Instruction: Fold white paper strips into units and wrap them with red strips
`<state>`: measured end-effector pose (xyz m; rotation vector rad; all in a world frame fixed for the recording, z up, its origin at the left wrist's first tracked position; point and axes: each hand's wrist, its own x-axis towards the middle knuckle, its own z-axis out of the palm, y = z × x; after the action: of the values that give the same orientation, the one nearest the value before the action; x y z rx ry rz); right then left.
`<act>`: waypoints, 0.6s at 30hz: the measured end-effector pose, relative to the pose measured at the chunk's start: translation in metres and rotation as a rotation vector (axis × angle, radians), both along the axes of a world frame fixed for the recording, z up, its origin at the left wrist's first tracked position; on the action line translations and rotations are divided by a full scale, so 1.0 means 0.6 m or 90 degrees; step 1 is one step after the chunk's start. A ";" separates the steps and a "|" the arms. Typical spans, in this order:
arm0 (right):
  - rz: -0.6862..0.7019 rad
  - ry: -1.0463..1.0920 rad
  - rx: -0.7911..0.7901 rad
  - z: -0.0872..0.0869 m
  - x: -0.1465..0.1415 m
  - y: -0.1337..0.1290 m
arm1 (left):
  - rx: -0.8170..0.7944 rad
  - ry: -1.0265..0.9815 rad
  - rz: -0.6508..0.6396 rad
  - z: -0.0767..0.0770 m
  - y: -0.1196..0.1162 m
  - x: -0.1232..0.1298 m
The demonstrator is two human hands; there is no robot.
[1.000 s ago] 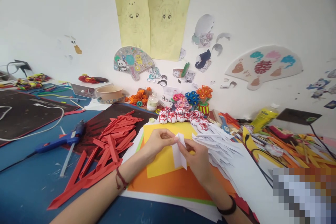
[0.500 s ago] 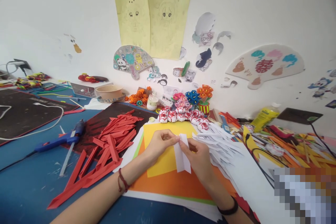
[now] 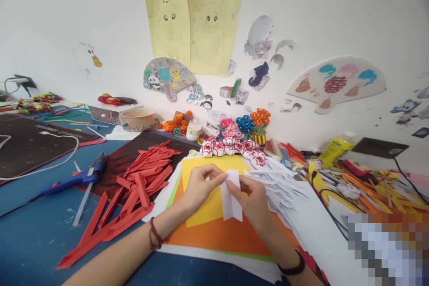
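Note:
Between my two hands is a narrow strip of white paper point(image 3: 232, 203), held upright with a lengthwise crease down it. My left hand point(image 3: 205, 183) pinches its upper left edge between thumb and forefinger. On the other side, my right hand point(image 3: 250, 194) grips the strip near the top, thumb in front and fingers behind. Below them lie a yellow sheet point(image 3: 201, 214) and an orange sheet point(image 3: 208, 237), stacked on more paper. Folded red paper strips point(image 3: 144, 185) form a heap to the left. Folded white paper strips point(image 3: 281, 187) are piled to the right.
A blue glue gun point(image 3: 72, 181) rests on the blue table at left, its cord trailing off. Behind the paper stand red-and-white folded ornaments point(image 3: 229, 148) and a striped flowerpot point(image 3: 259, 137). Further right are a yellow bottle point(image 3: 337, 149), cables and coloured paper scraps point(image 3: 378, 192).
The whole view has shifted very slightly. Both hands keep their hold on the white paper strip, with the fingers barely moved.

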<state>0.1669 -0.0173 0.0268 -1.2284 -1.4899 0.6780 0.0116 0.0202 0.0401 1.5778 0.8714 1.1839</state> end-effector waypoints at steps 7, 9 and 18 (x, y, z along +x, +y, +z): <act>-0.004 -0.010 -0.003 0.001 -0.002 -0.002 | 0.021 0.002 0.033 -0.003 -0.002 0.001; -0.002 -0.004 -0.005 0.002 -0.002 -0.003 | 0.006 -0.013 0.036 -0.007 -0.002 0.003; -0.009 0.014 -0.005 0.006 -0.004 -0.009 | -0.096 -0.130 -0.033 -0.009 -0.006 0.007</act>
<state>0.1645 -0.0224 0.0304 -1.2331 -1.4606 0.6859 0.0161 0.0165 0.0347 1.3247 0.7635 1.1907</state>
